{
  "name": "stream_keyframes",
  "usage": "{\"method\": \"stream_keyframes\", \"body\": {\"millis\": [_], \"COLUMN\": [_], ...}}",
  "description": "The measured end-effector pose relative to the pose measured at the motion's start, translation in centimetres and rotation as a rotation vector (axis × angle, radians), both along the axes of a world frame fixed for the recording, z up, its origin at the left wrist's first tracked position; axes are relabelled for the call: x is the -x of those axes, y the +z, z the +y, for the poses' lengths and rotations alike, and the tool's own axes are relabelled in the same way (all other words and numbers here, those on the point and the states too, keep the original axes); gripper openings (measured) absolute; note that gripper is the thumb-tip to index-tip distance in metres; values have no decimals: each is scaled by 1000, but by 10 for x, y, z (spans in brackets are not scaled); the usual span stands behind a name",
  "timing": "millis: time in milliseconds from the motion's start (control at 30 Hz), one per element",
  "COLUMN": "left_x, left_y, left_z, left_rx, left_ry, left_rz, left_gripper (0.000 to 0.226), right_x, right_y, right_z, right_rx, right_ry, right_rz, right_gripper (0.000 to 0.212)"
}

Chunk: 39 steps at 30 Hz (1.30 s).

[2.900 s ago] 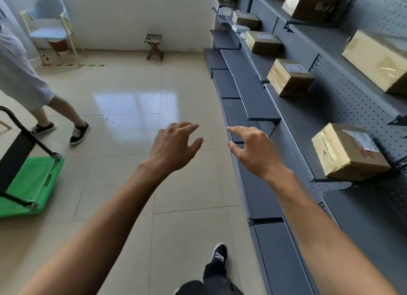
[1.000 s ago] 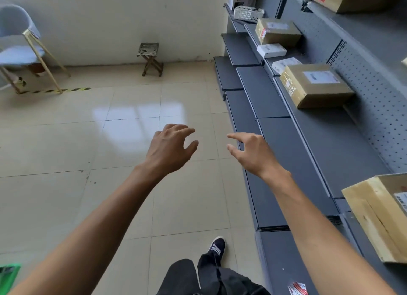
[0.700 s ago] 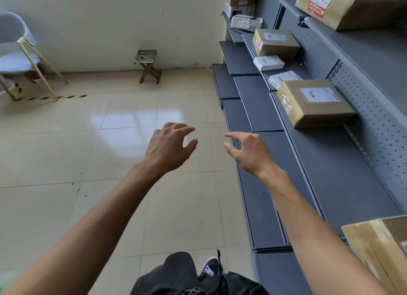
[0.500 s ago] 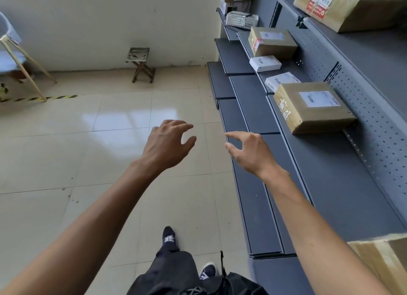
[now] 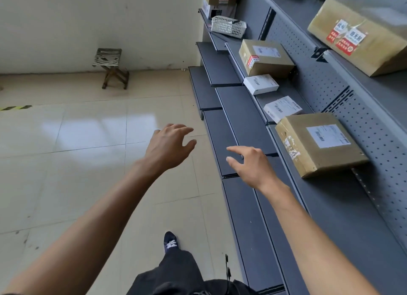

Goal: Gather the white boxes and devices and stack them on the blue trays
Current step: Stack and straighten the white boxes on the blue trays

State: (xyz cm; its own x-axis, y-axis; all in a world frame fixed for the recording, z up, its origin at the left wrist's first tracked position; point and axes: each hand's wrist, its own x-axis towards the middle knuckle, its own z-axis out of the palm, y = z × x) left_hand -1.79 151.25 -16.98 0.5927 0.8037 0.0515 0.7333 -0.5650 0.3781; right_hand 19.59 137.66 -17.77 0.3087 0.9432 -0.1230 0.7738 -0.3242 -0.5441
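A long grey shelving unit (image 5: 343, 228) with a pegboard back runs along the right side, from near to far, beside a tiled floor (image 5: 77, 162) that fills the left. On its middle shelf sit two brown cartons, a near one (image 5: 317, 144) and a farther one (image 5: 265, 57), and between them lie the two white boxes, the nearer (image 5: 282, 108) just beyond the near carton and the farther (image 5: 261, 84) just in front of the far carton. A white mesh basket (image 5: 229, 26) stands farther still, and a small folding stool (image 5: 111, 66) is by the far wall. The left hand (image 5: 168, 147) and right hand (image 5: 251, 164) both reach forward with loosely spread fingers, holding nothing, well short of the white boxes. No blue trays are in view, so gathering appears not yet begun: both boxes remain to be picked up and stacked.
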Motion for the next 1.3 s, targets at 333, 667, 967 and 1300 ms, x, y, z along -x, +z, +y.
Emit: {"method": "stream_keyframes", "body": {"millis": [333, 667, 967, 1300], "left_x": [-81, -215, -307, -397], "left_y": [-10, -20, -30, -81], "left_z": [111, 193, 260, 334], "left_rx": [55, 16, -14, 27], "left_ry": [-158, -333, -412, -545], "left_rz": [-8, 68, 60, 126], "left_gripper": [45, 46, 45, 47], "right_x": [-58, -170, -244, -286], "right_y": [-2, -13, -23, -68], "right_z": [86, 160, 206, 248], "right_rx": [6, -47, 16, 94], "right_ry": [-168, -291, -474, -716], "right_rz": [4, 57, 15, 52], "right_gripper": [39, 38, 37, 37]}}
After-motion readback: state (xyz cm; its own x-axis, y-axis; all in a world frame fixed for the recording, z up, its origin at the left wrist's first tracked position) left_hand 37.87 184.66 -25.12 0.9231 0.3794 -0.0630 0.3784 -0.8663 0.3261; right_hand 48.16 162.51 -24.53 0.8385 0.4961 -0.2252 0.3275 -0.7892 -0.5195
